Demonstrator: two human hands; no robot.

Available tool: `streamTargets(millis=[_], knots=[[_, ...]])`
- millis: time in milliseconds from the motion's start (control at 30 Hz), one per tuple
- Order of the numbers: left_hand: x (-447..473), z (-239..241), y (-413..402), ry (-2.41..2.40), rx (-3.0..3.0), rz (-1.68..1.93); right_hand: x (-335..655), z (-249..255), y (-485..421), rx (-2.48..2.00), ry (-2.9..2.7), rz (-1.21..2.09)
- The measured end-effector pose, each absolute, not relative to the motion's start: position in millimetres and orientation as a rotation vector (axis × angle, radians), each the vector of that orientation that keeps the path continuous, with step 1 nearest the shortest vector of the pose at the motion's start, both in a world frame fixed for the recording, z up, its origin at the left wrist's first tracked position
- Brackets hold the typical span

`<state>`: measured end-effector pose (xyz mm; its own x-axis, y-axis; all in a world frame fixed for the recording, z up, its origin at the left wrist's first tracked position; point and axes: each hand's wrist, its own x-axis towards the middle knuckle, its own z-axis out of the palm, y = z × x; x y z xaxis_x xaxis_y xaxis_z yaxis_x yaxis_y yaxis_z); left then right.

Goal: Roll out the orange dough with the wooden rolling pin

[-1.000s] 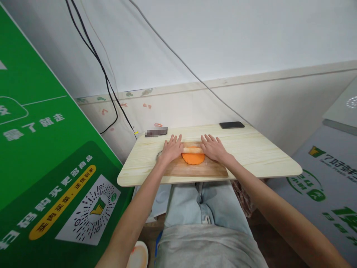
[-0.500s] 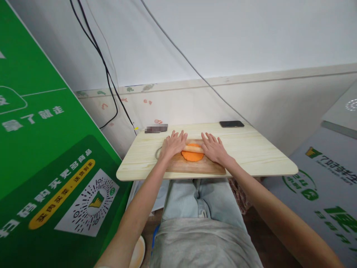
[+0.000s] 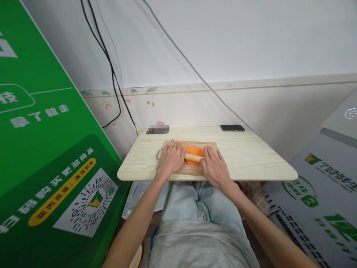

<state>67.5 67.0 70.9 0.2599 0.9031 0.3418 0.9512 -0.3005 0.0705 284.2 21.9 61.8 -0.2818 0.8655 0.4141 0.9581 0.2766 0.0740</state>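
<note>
A pale wooden rolling pin (image 3: 194,158) lies across a flat, round orange sheet of dough (image 3: 196,150) on a wooden cutting board (image 3: 192,170). My left hand (image 3: 172,158) rests over the pin's left end, open, its fingers stretched forward and flat. Over the right end lies my right hand (image 3: 214,162), also open, palm down with extended fingers. Both hands press on the pin without wrapping round it, and they cover its ends. The pin crosses the lower half of the dough.
The board sits on a light wood table (image 3: 256,160) against a white wall. A black phone (image 3: 232,128) lies at the back right, and a dark, partly blurred object (image 3: 157,129) at the back left. A metal loop (image 3: 158,153) sticks out at the board's left. Green panel (image 3: 55,123) stands left.
Both hands have drawn the rolling pin toward my body, from the dough's upper part to its lower half. More of the dough's far side shows. The camera view has shifted slightly.
</note>
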Motion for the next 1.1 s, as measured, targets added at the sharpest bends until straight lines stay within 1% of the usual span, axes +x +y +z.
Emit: streamTargets(millis=[133, 400, 467, 567, 700, 800, 900, 1100], knots=[[71, 73, 72, -1.804, -2.359, -0.506, 287, 66, 36, -1.746, -2.306, -0.322], [90, 97, 123, -1.976, -2.417, -0.413, 303, 88, 104, -1.893, -2.405, -0.062], [90, 99, 124, -1.958, -2.433, -0.392, 303, 88, 102, -1.903, -2.383, -0.081], [84, 92, 109, -1.888, -2.438, -0.421, 296, 77, 77, -1.849, -2.284, -0.226], [71, 73, 72, -1.747, -2.389, -0.516, 280, 57, 30, -1.724, -2.137, -0.397], [63, 58, 55, -1.733, -2.335, -0.589, 272, 48, 10, -1.66, -2.097, -0.44], [61, 55, 59, -1.713, -2.36, -0.599, 269, 53, 12, -1.684, -2.099, -0.426], [76, 75, 91, -1.822, -2.406, -0.482, 271, 85, 45, -1.839, -2.135, -0.323]])
